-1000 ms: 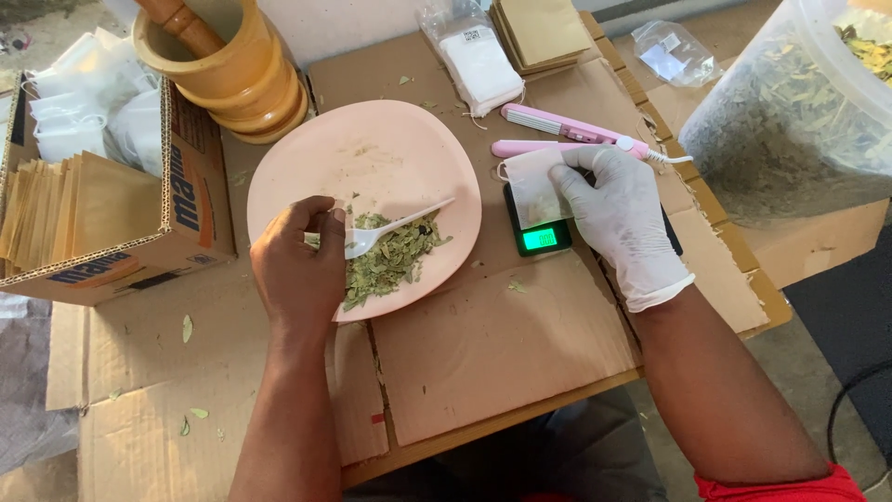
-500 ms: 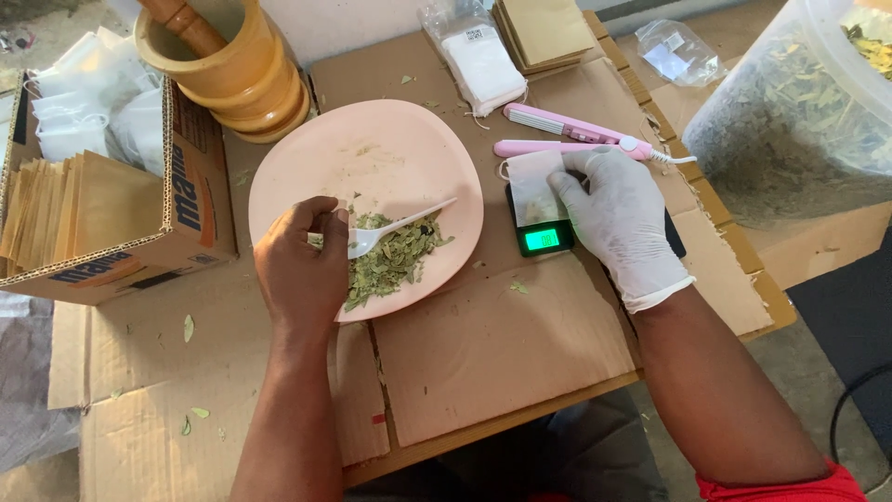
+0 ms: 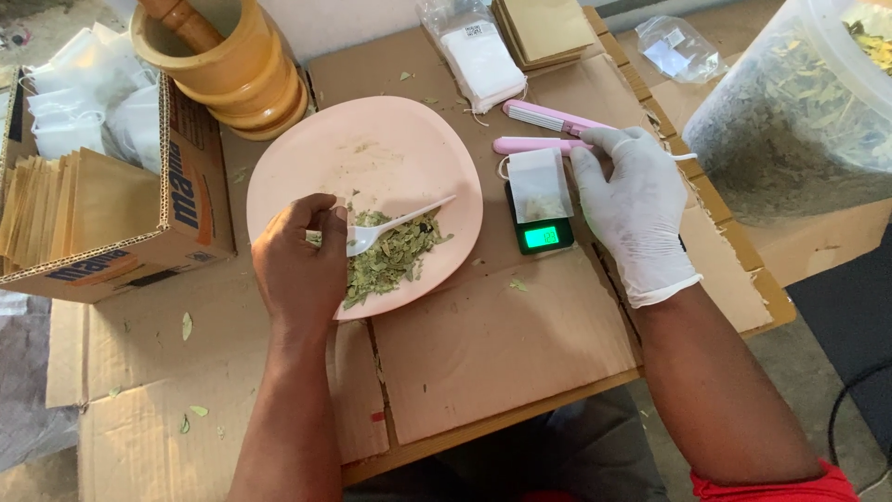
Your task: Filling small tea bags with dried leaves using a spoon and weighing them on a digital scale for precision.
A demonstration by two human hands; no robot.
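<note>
Nothing has moved much since the earlier frame: both hands stay where they were, and the spoon still rests over the leaves. Taking the pink plate [image 3: 372,158] as the landmark, the left hand [image 3: 299,262] sits over its near-left rim, bare, fingers clenched around the handle of a white plastic spoon [image 3: 395,228] that lies across the plate's near part, above a heap of dried green leaves [image 3: 395,260]. Just right of the plate stands a small digital scale [image 3: 542,232] with a lit green display, and a white filter bag [image 3: 540,183] lies on its platform. The right hand [image 3: 636,214], in a white glove, rests right of the scale, fingers loosely curled with the fingertips at the bag's edge; whether they pinch it cannot be told. Beyond the scale lies a pink sealer [image 3: 548,130]. A wooden mortar [image 3: 228,70] stands behind the plate's far-left rim.
</note>
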